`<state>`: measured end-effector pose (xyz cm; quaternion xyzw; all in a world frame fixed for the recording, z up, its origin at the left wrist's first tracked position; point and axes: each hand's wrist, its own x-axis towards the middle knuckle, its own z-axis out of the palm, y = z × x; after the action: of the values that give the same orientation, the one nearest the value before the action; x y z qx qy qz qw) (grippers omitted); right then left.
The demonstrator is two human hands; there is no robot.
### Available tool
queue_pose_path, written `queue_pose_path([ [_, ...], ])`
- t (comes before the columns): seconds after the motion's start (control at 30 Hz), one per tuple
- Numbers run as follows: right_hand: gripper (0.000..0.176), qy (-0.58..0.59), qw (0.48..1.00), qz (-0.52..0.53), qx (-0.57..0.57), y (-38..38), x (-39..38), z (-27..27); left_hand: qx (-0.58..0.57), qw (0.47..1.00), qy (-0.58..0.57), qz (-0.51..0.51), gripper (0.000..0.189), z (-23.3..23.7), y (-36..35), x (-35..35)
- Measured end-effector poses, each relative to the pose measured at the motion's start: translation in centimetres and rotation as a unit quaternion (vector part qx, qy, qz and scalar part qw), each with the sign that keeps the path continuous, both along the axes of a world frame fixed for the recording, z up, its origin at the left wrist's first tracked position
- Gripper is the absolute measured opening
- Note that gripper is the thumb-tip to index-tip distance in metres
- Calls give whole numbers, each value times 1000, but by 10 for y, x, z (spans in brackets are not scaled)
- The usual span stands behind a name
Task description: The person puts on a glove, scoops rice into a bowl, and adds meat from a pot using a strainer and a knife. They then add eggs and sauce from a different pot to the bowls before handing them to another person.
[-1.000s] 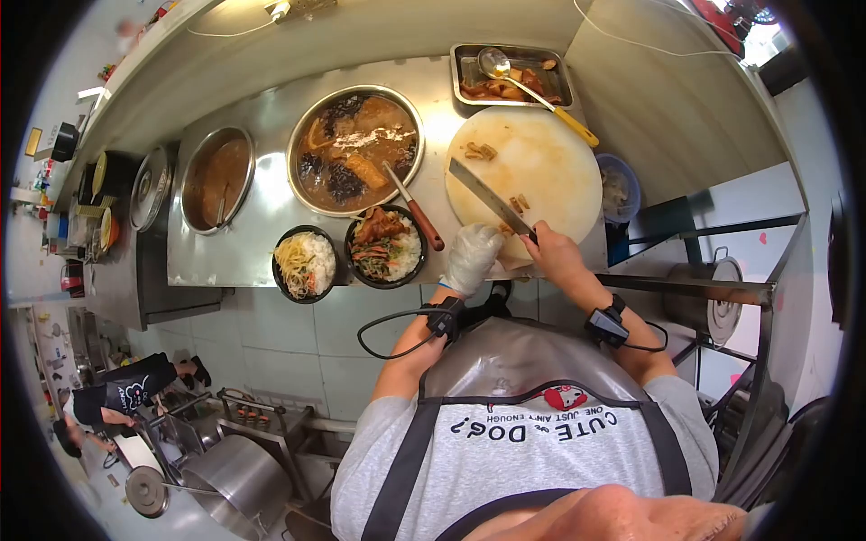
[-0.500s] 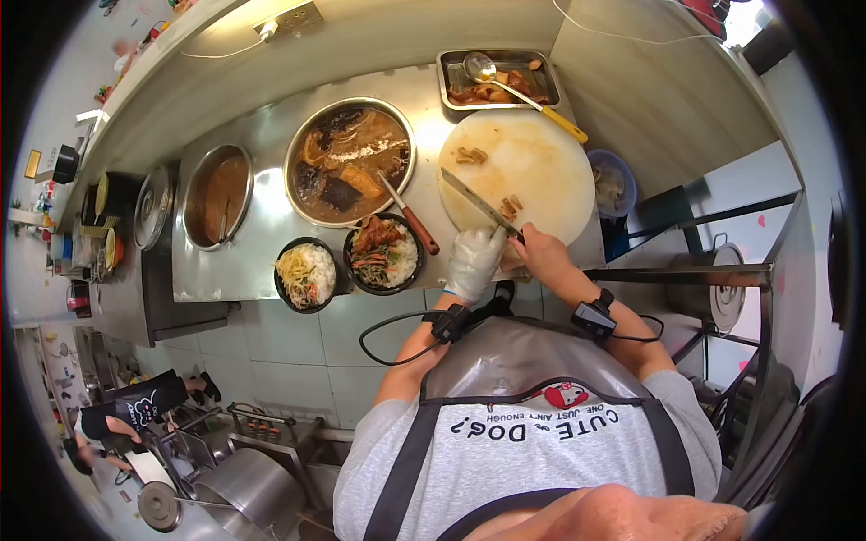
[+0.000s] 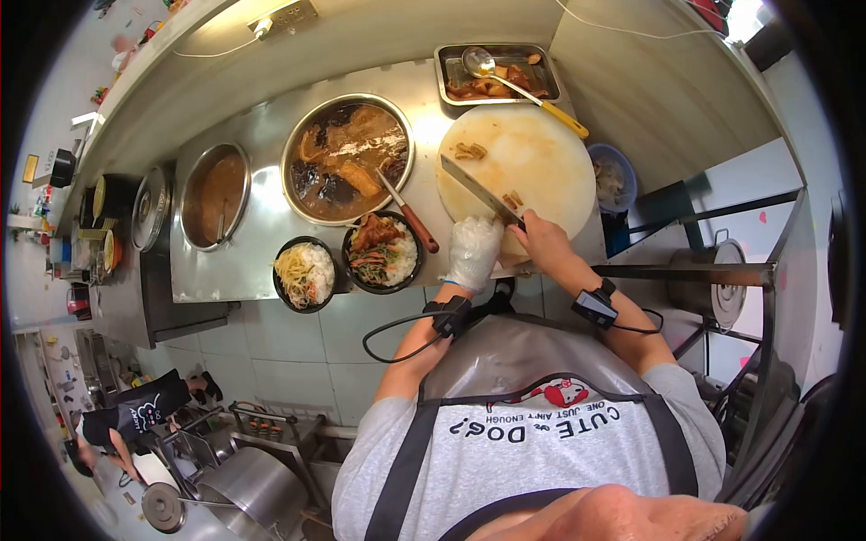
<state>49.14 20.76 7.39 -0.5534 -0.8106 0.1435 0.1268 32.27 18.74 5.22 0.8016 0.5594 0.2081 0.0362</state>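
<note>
My right hand [image 3: 548, 244] is wrapped round the handle of a knife [image 3: 480, 191], whose long blade slants to the upper left over a round white cutting board [image 3: 541, 171]. My left hand [image 3: 474, 251], in a clear plastic glove, is at the board's near edge beside the blade. Its fingers look curled, and the glove hides anything in them. Small cut brown food pieces [image 3: 470, 151] lie at the board's upper left. A few more brown strips [image 3: 512, 199] are just right of the blade.
Left of the board are a large pot of brown stew [image 3: 347, 167], a ladle handle [image 3: 417, 225], two black bowls with rice [image 3: 316, 270] and a smaller sauce pot [image 3: 215, 198]. Behind it, a metal tray [image 3: 446, 90] holds a yellow-handled spoon [image 3: 564, 120]. A co-worker [image 3: 135, 410] is at lower left.
The knife and my right hand have moved slightly away from me over the board. My gloved left hand has shifted a little left, off the blade. The co-worker's arms have moved.
</note>
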Motion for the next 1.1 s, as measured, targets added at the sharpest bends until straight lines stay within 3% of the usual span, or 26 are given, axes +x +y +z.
queue_pose_path([
  [0.1, 35, -2, 1000, -9, -7, -6, 6, 3, 36, 996, -82, -19, 9, 3, -10, -10],
  [0.3, 31, 11, 999, -3, -40, -8, 2, 22, 55, 989, -138, -25, 9, -7, -17, -15],
  [0.73, 31, -50, 998, 47, -4, -7, 0, -9, 25, 995, -94, -14, 20, -9, -20, -17],
  [0.83, 31, -24, 999, 42, -7, -7, 3, -2, 33, 995, -88, -17, 18, -7, -21, -15],
  [0.9, 30, 20, 1000, 14, -4, 0, 9, 4, 26, 994, -109, -12, 4, 1, -21, -14],
  [1.0, 29, 101, 994, -38, 9, 2, 17, 27, 3, 995, -102, -15, 5, -1, -20, -14],
  [1.1, 31, 87, 995, -39, -15, -1, 23, 36, 1, 994, -109, -6, 6, 2, -20, -10],
])
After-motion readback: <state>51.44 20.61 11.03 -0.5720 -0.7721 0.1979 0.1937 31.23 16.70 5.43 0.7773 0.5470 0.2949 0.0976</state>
